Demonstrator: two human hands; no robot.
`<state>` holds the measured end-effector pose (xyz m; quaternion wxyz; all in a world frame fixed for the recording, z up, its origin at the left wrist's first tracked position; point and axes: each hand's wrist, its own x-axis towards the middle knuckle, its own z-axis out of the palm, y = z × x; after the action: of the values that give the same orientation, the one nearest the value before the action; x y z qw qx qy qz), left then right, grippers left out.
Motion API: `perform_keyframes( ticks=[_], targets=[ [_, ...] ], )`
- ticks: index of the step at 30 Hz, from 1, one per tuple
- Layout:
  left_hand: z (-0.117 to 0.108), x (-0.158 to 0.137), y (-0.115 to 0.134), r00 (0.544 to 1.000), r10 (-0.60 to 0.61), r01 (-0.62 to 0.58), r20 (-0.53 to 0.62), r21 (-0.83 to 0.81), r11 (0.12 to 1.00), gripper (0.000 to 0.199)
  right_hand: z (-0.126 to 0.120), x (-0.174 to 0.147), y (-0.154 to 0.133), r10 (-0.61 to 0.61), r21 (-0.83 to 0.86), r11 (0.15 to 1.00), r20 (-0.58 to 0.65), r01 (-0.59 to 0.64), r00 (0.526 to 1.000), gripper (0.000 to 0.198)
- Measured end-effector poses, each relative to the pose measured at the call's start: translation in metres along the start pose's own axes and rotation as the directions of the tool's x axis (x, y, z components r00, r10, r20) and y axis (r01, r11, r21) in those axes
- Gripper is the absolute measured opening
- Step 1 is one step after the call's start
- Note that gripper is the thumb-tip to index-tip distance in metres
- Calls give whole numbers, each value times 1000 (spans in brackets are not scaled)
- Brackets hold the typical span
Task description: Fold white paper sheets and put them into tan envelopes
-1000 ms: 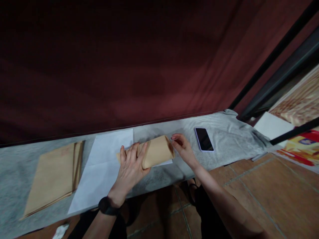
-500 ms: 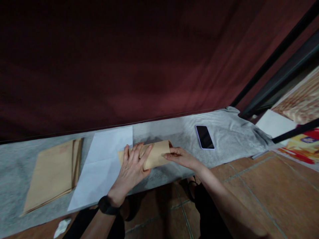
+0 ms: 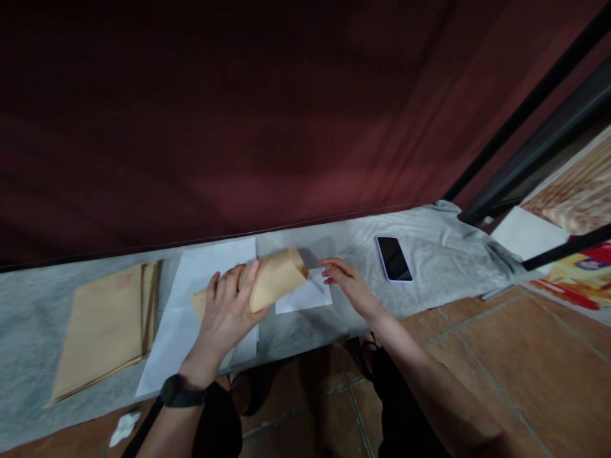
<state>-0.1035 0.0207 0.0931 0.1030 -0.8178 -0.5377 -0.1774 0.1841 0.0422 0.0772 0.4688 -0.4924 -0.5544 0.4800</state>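
Currently, the left hand is grasping a brown envelope, whose bowed end is gaping toward the right. The envelope is tilting over the gap between a large white sheet and a small white paper. The right hand is hovering by the paper's right end, fingers loosely parted, apparently holding nothing; whether a fingertip is touching is impossible to tell. The step in hand seems to be keeping the envelope's mouth open; moving the flat-lying paper would be calling for a light pinch and a steady left hold. The grey cloth is ending just below the paper, above a tiled floor, but is leaving sideways room toward a phone.
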Motion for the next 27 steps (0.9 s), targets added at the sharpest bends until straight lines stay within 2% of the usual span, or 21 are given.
perform_keyframes(
  ticks=[2, 5, 8, 10, 12, 15, 21, 23, 25, 27],
  targets=[
    [1, -3, -19, 997, -74, 74, -14, 16, 997, 98, -2, 2, 10, 40, -295, 954, -69, -58, 997, 29],
    [3, -9, -39, 994, -106, 106, 14, 11, 994, 102, 3, -2, 20, 103, -688, 720, -19, -88, 995, 30],
    [7, -13, -46, 992, -72, 74, 100, -18, 997, 103, 16, -7, 21, 168, -839, 532, -27, -114, 985, 46],
    [9, -15, -47, 989, -61, 66, 138, -35, 997, 106, 24, -8, 21, 191, -871, 470, -59, -144, 980, 52],
    [12, -18, -48, 984, -63, 70, 166, -40, 997, 108, 28, -7, 22, 199, -879, 448, -80, -163, 977, 53],
    [16, -21, -50, 976, -70, 81, 204, -47, 996, 109, 28, -4, 29, 174, -871, 461, -98, -169, 980, 48],
    [20, -26, -53, 965, -90, 109, 248, -65, 992, 110, 25, -1, 43, 122, -811, 561, -114, -164, 986, 30],
    [20, -27, -53, 960, -98, 121, 261, -71, 990, 110, 23, 2, 45, 127, -764, 625, -102, -159, 987, 23],
    [21, -27, -53, 956, -104, 129, 274, -76, 989, 111, 19, 8, 46, 125, -672, 725, -83, -148, 989, 13],
    [21, -27, -53, 953, -106, 135, 283, -83, 987, 112, 10, 15, 45, 73, -544, 831, -102, -117, 992, 6]
  ],
)
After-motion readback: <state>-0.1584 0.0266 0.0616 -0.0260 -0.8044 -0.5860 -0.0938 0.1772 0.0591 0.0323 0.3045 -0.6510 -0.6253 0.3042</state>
